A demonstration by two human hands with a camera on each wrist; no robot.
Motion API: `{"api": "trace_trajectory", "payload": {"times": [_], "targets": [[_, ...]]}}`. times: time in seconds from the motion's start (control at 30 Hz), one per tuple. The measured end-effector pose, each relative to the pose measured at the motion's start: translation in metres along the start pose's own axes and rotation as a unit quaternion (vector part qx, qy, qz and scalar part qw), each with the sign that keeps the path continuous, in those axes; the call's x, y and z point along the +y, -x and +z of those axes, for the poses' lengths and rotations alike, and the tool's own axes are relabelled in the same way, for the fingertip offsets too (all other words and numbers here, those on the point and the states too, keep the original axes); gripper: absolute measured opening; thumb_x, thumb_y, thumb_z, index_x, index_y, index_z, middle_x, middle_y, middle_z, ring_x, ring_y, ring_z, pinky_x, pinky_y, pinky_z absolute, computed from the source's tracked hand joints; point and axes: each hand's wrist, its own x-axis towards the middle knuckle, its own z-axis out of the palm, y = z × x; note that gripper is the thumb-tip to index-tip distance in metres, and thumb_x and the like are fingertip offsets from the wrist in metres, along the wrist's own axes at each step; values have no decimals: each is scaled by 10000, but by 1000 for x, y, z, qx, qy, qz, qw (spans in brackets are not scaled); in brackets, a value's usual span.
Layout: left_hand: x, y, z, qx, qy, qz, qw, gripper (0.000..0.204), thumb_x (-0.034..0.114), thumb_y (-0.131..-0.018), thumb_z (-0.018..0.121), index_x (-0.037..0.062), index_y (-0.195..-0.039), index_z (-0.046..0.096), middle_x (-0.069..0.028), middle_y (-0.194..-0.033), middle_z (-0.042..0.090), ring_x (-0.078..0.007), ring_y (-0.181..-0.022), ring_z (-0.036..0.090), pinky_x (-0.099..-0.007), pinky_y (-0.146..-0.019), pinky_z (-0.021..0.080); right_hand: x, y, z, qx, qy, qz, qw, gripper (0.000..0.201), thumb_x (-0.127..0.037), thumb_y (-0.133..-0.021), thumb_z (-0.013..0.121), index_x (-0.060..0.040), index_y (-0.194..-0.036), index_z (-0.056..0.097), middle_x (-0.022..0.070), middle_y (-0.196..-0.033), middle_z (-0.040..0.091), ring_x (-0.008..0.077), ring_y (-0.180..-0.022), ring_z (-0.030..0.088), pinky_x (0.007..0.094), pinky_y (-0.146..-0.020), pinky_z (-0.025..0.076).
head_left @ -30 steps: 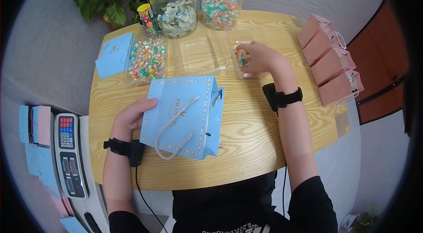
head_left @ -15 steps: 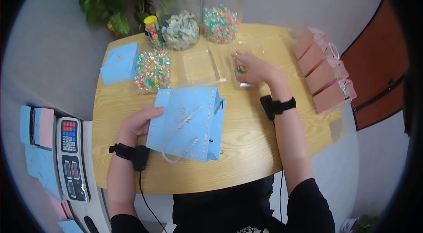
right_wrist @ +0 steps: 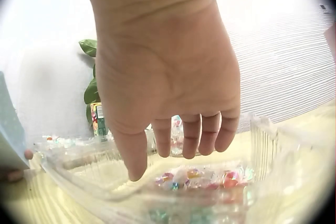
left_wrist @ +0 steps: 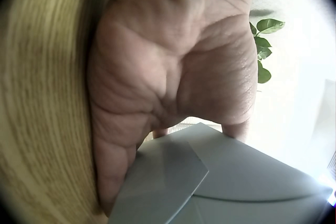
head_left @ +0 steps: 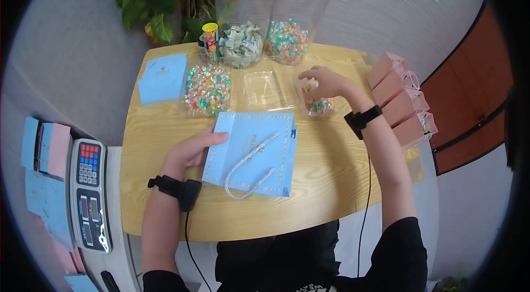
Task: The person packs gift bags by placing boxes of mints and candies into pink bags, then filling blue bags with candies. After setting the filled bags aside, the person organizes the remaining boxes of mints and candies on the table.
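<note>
The left hand (head_left: 194, 148) grips a blue paper bag (head_left: 243, 168) with rope handles by its left side, thumb on the printed face. In the left wrist view the bag (left_wrist: 210, 182) lies between the thumb and fingers of that hand (left_wrist: 168, 61). Over a clear container at the back right hangs the right hand (head_left: 329, 83), fingers pointing down and apart. Wrapped candies (head_left: 320, 106) show in this container. Seen from the right wrist, the hand (right_wrist: 173, 92) has nothing visible between its fingers, above the candies (right_wrist: 210, 179) and the container's clear wall (right_wrist: 79, 182).
An empty clear tray (head_left: 264, 90), a candy-filled container (head_left: 207, 90) and flat blue bags (head_left: 163, 78) sit left of the right hand. Behind are tall clear tubs (head_left: 241, 46) and a yellow-lidded tube (head_left: 210, 41). Pink bags (head_left: 395, 90) line the right edge; a scale (head_left: 90, 195) stands left.
The head view has shifted. The right hand is over the far part of its container, with more candies showing near the front. The blue bag has turned slightly, showing less of its side.
</note>
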Motion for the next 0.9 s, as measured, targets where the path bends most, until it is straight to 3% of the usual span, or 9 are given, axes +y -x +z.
{"api": "trace_trajectory", "payload": {"times": [0.13, 0.2, 0.33, 0.57, 0.63, 0.9], "targets": [[1, 0, 2, 15, -3, -1, 1000, 860, 263, -849, 694, 57, -1491, 161, -122, -1460, 356, -226, -1326, 388, -369, -1081, 362, -8, 14, -2, -47, 67, 22, 996, 814, -310, -671, 784, -135, -1385, 433, 164, -1357, 437, 328, -1149, 530, 387, -926, 476], [0, -2, 1, 8, -3, -2, 1000, 857, 264, -850, 694, 60, -1491, 163, -121, -1460, 355, -226, -1327, 387, -369, -1081, 362, -13, 14, 3, -118, 110, 48, 986, 821, -291, -698, 755, -144, -1414, 381, 168, -1369, 418, 330, -1146, 536, 389, -914, 485], [2, -1, 2, 0, -1, -8, 1000, 847, 267, -856, 690, 60, -1490, 167, -120, -1460, 355, -228, -1322, 393, -368, -1078, 369, -23, 16, 14, -112, 88, 91, 986, 724, -371, -724, 705, -197, -1375, 441, 167, -1299, 482, 341, -1136, 548, 428, -904, 483], [-1, -2, 0, 18, 7, -17, 1000, 807, 273, -869, 676, 53, -1480, 198, -116, -1434, 392, -212, -1294, 430, -353, -1047, 410, -10, 22, 31, -28, 68, 51, 996, 444, -285, -820, 649, -242, -1244, 524, 119, -1221, 510, 355, -1151, 498, 437, -917, 468], [-1, 1, 8, 64, -1, 37, 997, 656, 322, -890, 645, -29, -1376, 381, -179, -1296, 544, -229, -1147, 581, -360, -944, 512, -9, 25, 33, -21, 57, 50, 997, 406, -281, -836, 642, -248, -1225, 533, 112, -1212, 513, 359, -1160, 482, 440, -926, 461], [2, 4, 13, 66, 1, 33, 997, 629, 317, -889, 648, -36, -1354, 414, -183, -1278, 558, -229, -1135, 589, -360, -938, 516, -3, 26, 32, -14, 40, 23, 999, 319, -217, -855, 633, -223, -1165, 558, 109, -1179, 488, 321, -1135, 485, 402, -953, 447]]}}
